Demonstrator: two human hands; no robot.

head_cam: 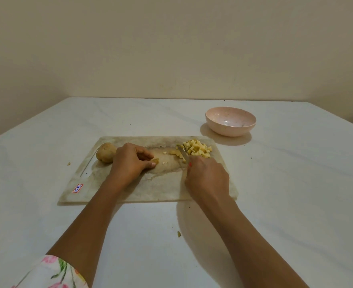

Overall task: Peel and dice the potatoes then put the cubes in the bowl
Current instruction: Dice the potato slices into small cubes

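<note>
A potato piece (155, 161) is pinched in the left hand (133, 161); a knife (183, 153) is gripped in the right hand (207, 179). Cubes (196, 150) are piled beyond it. One unpeeled potato (106, 155) lies beside the left hand; the bowl (230, 121) is unfilled.

On the board (130, 192), a potato (106, 155) is set left and cubes (196, 150) right; the bowl (230, 129) is placed behind, rightward.
</note>
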